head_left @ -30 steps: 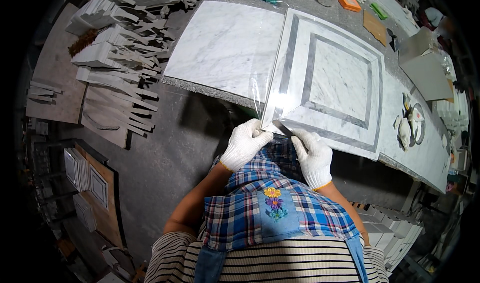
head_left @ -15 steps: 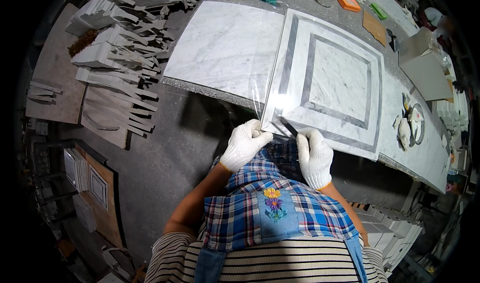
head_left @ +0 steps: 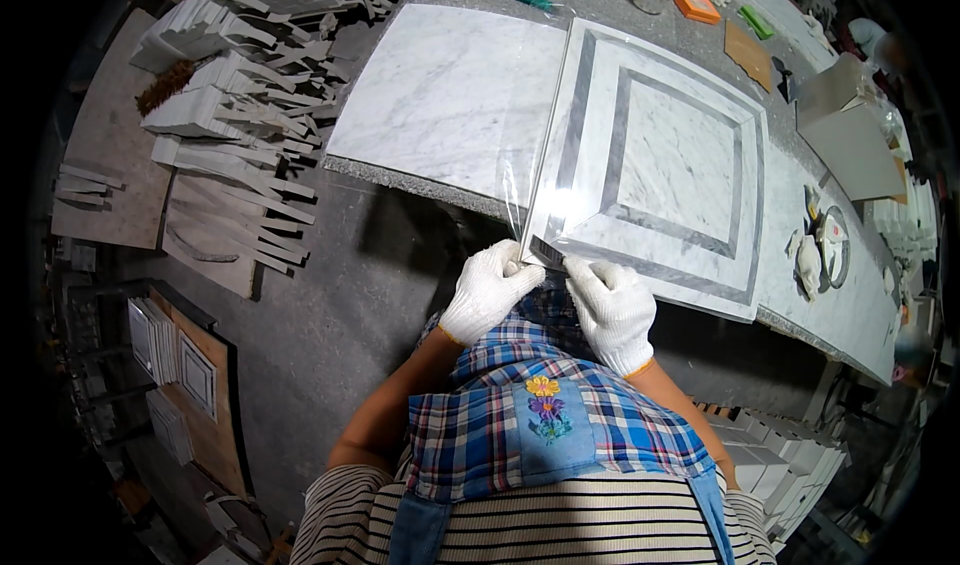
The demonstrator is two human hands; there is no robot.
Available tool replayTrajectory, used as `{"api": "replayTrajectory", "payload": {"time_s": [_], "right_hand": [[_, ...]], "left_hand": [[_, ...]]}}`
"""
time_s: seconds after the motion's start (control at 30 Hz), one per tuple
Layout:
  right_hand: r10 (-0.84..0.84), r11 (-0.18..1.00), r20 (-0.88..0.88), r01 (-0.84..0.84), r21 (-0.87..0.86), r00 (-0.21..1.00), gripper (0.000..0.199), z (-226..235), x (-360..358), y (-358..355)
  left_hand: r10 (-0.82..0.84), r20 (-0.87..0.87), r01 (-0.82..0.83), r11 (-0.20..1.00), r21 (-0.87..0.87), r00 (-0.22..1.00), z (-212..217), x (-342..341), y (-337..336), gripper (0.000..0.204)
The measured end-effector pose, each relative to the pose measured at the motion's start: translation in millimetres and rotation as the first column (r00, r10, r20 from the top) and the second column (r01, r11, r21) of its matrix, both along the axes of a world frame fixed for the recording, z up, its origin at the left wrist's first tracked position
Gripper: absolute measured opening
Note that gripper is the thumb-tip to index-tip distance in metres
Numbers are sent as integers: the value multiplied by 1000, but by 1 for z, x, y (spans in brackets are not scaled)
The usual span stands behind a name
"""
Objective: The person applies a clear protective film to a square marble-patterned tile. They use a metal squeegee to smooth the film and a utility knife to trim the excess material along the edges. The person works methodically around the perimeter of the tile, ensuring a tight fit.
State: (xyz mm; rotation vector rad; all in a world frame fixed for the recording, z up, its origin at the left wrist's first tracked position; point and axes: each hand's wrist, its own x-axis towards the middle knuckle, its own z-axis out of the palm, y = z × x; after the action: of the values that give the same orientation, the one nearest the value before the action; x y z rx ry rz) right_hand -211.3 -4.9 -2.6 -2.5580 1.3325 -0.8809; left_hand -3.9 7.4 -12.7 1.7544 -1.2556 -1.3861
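Note:
A square marble panel (head_left: 670,150), white with grey inlaid bands, lies at an angle on the worktable with its lower left corner toward me. Clear plastic film (head_left: 519,155) covers it and hangs past its left edge, gathering at that corner. My gloved left hand (head_left: 490,295) pinches the film there, fingers closed. In my gloved right hand (head_left: 612,310), just right of the corner, is a slim dark tool (head_left: 547,252); its exact kind is not clear. The tool's tip lies against the panel's near left corner, and my right fingers are closed round its other end.
A plain marble slab (head_left: 440,95) lies left of the panel. A tape roll (head_left: 832,250) sits at the right. Orange box (head_left: 697,7), green object (head_left: 757,22) and brown board (head_left: 748,55) are at the back. Stacked stone strips (head_left: 230,115) stand on the left floor.
My right hand has moved left toward the corner, and the dark tool has shifted left with it, now lying over the panel's corner. My left hand keeps its place.

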Motion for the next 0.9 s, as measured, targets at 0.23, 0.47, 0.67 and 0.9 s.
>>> {"api": "replayTrajectory", "payload": {"time_s": [0.23,0.47,0.67,0.9], "right_hand": [[32,994,-199,-11,105,979,39,-7,1,5],[-133,972,244,77,224,961,33,1,-14,1],[-558,803,438,328,497,704,37,-1,-86,-8],[-780,626,474,511,589,410,42,10,-192,-17]], "left_hand": [[4,35,-4,1000,-8,999,-7,0,-1,31],[7,-6,-8,1000,-11,1000,5,-2,-2,28],[58,-192,-56,998,16,980,-9,0,-2,32],[71,-244,-53,996,78,967,-5,5,-4,31]]}}
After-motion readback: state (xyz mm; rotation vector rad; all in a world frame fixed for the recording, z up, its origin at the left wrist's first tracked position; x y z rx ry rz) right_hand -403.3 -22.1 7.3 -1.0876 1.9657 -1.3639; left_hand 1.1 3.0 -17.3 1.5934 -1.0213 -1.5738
